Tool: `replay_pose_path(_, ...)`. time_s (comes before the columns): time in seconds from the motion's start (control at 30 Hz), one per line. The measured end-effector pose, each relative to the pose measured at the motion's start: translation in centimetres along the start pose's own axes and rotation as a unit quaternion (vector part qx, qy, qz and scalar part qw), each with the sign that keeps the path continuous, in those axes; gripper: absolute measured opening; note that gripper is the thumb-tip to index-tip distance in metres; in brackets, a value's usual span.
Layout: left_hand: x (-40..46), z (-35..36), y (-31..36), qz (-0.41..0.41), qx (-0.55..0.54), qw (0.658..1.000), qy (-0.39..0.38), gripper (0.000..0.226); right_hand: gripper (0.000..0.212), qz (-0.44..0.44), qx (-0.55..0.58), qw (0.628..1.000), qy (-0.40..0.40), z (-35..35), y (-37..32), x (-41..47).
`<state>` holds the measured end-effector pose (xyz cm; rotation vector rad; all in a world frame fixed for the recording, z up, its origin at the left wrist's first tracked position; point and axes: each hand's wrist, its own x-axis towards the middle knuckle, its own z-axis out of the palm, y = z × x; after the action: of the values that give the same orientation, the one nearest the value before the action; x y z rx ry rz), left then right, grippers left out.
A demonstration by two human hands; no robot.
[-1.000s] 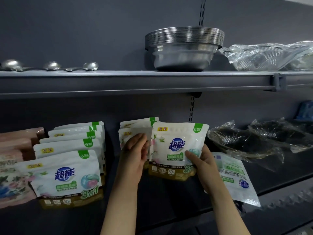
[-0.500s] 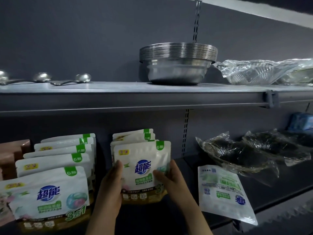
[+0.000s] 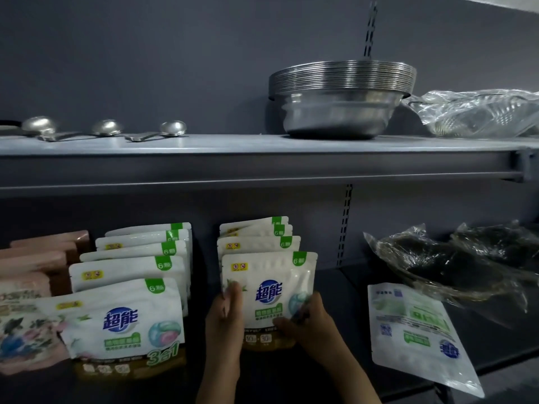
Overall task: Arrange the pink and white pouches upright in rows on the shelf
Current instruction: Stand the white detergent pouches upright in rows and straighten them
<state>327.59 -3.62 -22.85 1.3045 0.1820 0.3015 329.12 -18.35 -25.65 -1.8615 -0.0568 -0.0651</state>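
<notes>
White-and-green pouch, front pouch [image 3: 269, 295] of the middle row, stands upright on the lower shelf [image 3: 329, 287], held from both sides. Left hand [image 3: 226, 319] grips its left edge, fingers curled round the side; right hand [image 3: 306, 322] pinches the lower right corner, thumb across the front. Behind it, three more white pouches [image 3: 256, 242] stand upright in file, tops stepped toward the far wall. Left row [image 3: 131, 266] just beside it: five white pouches upright, nearest one [image 3: 122, 322] tilted a bit and showing its full label. Far left, pink pouches [image 3: 32, 266] stacked in their own row, nearest one with a floral print. Right of the hands, one white pouch [image 3: 417, 336] lies flat, back side up, angled, its near corner hanging past the shelf's front edge. Further right, dark items in clear plastic wrap [image 3: 455, 263] sit on the same shelf. Upper shelf [image 3: 262, 147]: three metal spoons [image 3: 108, 131] at left, stack of steel bowls [image 3: 341, 103] at centre, plastic-wrapped clear ware [image 3: 478, 112] at right.
</notes>
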Motion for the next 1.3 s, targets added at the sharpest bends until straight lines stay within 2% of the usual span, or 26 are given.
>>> replay_pose_path(0.07, -0.2, -0.1, -0.4, 0.014, 0.040, 0.999, -0.017, 0.005, 0.051, 0.016, 0.000, 1.000, -0.005, 0.3, 0.3, 0.0)
replay_pose_path(0.2, -0.3, -0.4, -1.4, 0.005, 0.017, 0.999, -0.029, 0.032, 0.057, 0.015, -0.025, 1.000, -0.001, 0.9, 0.2, -0.4)
replay_pose_path(0.3, -0.2, -0.7, -1.8, 0.009, 0.034, 0.999, -0.024, 0.040, 0.059, 0.009, -0.031, 0.999, -0.004, 1.2, -0.2, -0.6)
replay_pose_path(0.67, 0.5, -0.7, -2.6, 0.014, 0.040, 0.999, -0.025, 0.041, 0.059, 0.022, -0.052, 0.998, 0.013, 1.6, -0.3, 0.4)
replay_pose_path(0.87, 1.7, -0.8, -3.1, 0.004, 0.054, 0.998, -0.021, 0.032, 0.064, 0.022, -0.078, 0.996, 0.021, 1.8, -0.3, 1.4)
replay_pose_path(1.07, 2.4, -1.1, -3.9, 0.015, 0.068, 0.997, -0.016, 0.031, 0.075, 0.028, -0.088, 0.996, 0.006, 1.8, -0.3, 1.8)
replay_pose_path(1.13, 2.2, -1.1, -3.9, 0.024, 0.074, 0.997, -0.007, 0.039, 0.083, 0.024, -0.095, 0.995, 0.012, 1.8, -0.4, 1.6)
replay_pose_path(1.23, 2.0, -0.8, -3.7, 0.056, 0.087, 0.994, 0.047, 0.070, 0.110, 0.025, -0.118, 0.992, 0.042, 1.2, -0.3, 1.3)
replay_pose_path(1.3, 1.5, -0.3, -3.4, 0.056, 0.108, 0.985, 0.120, 0.090, 0.100, 0.034, -0.140, 0.988, 0.051, 0.1, -0.2, 1.3)
